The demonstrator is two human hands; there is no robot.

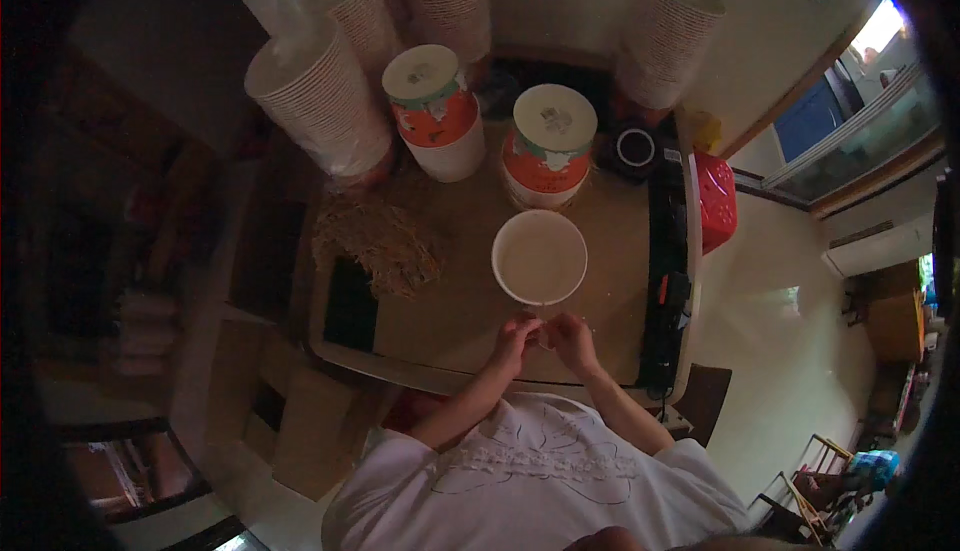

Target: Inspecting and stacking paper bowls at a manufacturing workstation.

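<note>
Close to my body, my left hand (517,339) and my right hand (571,341) come together just in front of a white round paper tub (540,259). The fingers of both hands are pinched around something small and pale. It is too small and dim to name. The tub stands with its mouth up, and its inside looks plain and pale. Behind it sits an orange printed paper tub (545,171) with a green-edged lid. A second such printed tub (437,126) stands to its left, set in a white tub.
A heap of dry brown strands (378,246) lies on the table's left. Tall nested stacks of white tubs rise at back left (320,101) and back right (668,41). A dark round device (633,151) and a black power strip (668,326) line the right side, beside a red plastic container (714,201).
</note>
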